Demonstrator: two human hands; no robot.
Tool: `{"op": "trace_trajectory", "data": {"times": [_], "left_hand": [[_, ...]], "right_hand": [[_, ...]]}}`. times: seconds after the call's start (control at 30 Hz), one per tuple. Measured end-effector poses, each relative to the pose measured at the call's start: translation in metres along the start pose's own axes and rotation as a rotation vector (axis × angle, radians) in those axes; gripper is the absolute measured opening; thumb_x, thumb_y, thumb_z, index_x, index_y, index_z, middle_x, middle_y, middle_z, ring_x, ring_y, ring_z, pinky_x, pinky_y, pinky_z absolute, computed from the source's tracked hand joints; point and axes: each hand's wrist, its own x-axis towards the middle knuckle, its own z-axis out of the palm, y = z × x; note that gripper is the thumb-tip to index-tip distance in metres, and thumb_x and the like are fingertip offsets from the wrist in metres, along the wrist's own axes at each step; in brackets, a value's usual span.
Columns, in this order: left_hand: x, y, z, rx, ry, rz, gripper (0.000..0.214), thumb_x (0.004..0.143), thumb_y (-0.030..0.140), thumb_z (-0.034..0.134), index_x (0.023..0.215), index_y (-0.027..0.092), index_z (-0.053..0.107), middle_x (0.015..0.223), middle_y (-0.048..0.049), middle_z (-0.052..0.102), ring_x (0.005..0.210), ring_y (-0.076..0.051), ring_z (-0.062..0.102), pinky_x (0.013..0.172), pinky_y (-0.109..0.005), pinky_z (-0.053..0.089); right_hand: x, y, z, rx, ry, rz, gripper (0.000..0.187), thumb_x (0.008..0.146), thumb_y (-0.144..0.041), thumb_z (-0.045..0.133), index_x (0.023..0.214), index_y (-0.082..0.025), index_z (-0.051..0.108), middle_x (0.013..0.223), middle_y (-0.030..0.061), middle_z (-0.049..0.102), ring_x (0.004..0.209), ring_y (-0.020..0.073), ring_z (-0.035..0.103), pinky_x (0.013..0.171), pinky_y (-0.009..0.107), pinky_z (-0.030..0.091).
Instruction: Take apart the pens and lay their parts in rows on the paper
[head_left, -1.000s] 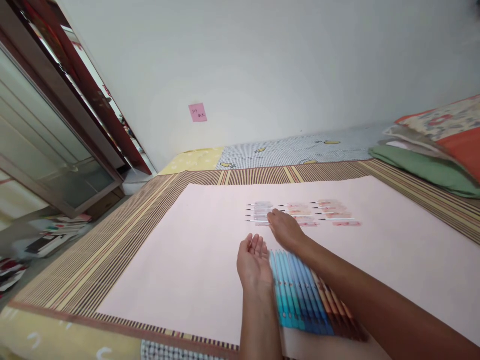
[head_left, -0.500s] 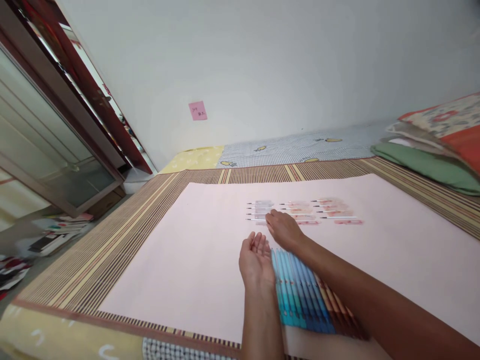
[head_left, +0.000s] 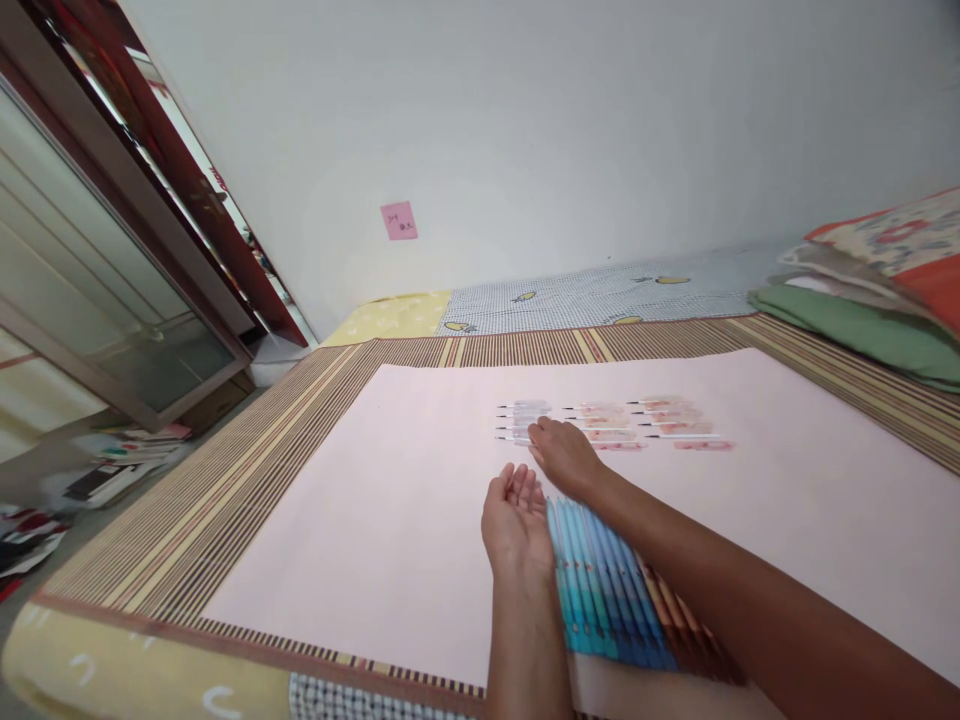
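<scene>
My right hand (head_left: 566, 458) reaches over the paper with its fingers closed and pointing down at the near end of the left group of slim pen refills (head_left: 514, 431). What its fingertips pinch, if anything, is hidden. Just nearer and to the left, my left hand (head_left: 517, 520) rests palm up, fingers loosely curved and apart, with nothing visible in it. Beside that hand lies a row of pen barrels (head_left: 600, 570), shading from teal through blue to brown; my right forearm covers part of the row. Translucent grey, orange and pink pen caps (head_left: 703, 446) lie along the dark-tipped refills in three groups.
A large pale pink sheet (head_left: 337, 520) covers much of the striped mat (head_left: 217, 480). Folded bedding and a cushion (head_left: 862, 330) are piled at the far right. Behind stands a wall with a pink note (head_left: 399, 221). Books (head_left: 97, 480) lie on the floor at left.
The whole view has shifted slightly to the right. Both hands hold nearly the same places, the right hand a touch further left against the refills.
</scene>
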Motion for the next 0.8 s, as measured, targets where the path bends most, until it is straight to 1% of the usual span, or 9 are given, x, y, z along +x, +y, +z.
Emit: {"op": "trace_trajectory", "data": {"times": [0.23,0.47,0.63,0.8], "left_hand": [[-0.001,0.0,0.0,-0.012,-0.013,-0.011,0.01,0.092,0.014,0.057,0.089,0.014,0.067,0.102,-0.0134,0.069,0.079,-0.013,0.069,0.063,-0.018,0.055],[0.0,-0.001,-0.001,0.002,-0.019,-0.009,0.008,0.087,0.013,0.06,0.09,0.014,0.067,0.101,-0.0141,0.069,0.082,-0.015,0.07,0.063,-0.019,0.055],[0.0,-0.002,-0.001,0.003,-0.024,-0.016,0.009,0.09,0.013,0.058,0.091,0.013,0.067,0.104,-0.0148,0.069,0.082,-0.014,0.07,0.064,-0.019,0.055],[0.0,-0.002,-0.001,0.005,-0.025,-0.021,0.008,0.089,0.013,0.059,0.091,0.013,0.067,0.103,-0.0147,0.069,0.082,-0.014,0.069,0.064,-0.019,0.055]], "right_hand": [[0.0,0.002,0.003,0.011,0.003,-0.029,0.018,0.101,-0.015,0.047,0.105,-0.015,0.064,0.109,0.0127,0.067,0.1,0.0236,0.063,0.08,0.032,0.037],[0.002,0.005,0.01,0.009,0.053,-0.056,0.021,0.102,-0.014,0.043,0.103,-0.015,0.064,0.107,0.012,0.066,0.098,0.0243,0.062,0.083,0.035,0.035],[0.003,0.003,0.009,0.003,0.039,-0.05,0.023,0.102,-0.013,0.041,0.105,-0.014,0.064,0.108,0.0131,0.066,0.1,0.0245,0.061,0.085,0.034,0.035],[0.002,0.002,0.007,-0.001,0.039,-0.057,0.024,0.102,-0.013,0.04,0.105,-0.015,0.064,0.107,0.0136,0.067,0.1,0.0251,0.062,0.085,0.035,0.035]]}}
